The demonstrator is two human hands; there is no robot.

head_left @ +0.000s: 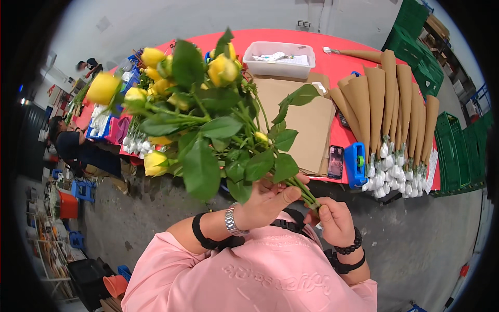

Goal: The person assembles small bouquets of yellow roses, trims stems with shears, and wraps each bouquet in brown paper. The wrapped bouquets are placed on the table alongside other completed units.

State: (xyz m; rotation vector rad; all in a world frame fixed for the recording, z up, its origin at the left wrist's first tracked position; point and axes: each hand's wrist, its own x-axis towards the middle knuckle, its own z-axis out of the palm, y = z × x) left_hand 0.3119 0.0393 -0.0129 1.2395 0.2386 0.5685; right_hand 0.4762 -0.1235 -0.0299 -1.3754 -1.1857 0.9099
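A bunch of yellow roses point(197, 109) with large green leaves fills the middle of the view, leaning up and to the left. My left hand point(267, 200) is closed around the gathered stems just below the leaves. My right hand point(335, 221) pinches the lower ends of the same stems point(306, 195), close beside the left hand. Both wrists wear dark bands; the left one also carries a metal watch point(230, 221). My pink top point(249, 275) fills the lower edge.
A red table point(338, 57) holds brown paper sheets point(306, 122), a row of paper-wrapped bouquets point(395, 114), a white plastic bin point(280, 60), a phone point(336, 162) and a blue tape dispenser point(356, 164). Green crates point(457, 151) stack at right. A seated person point(78, 148) is at left.
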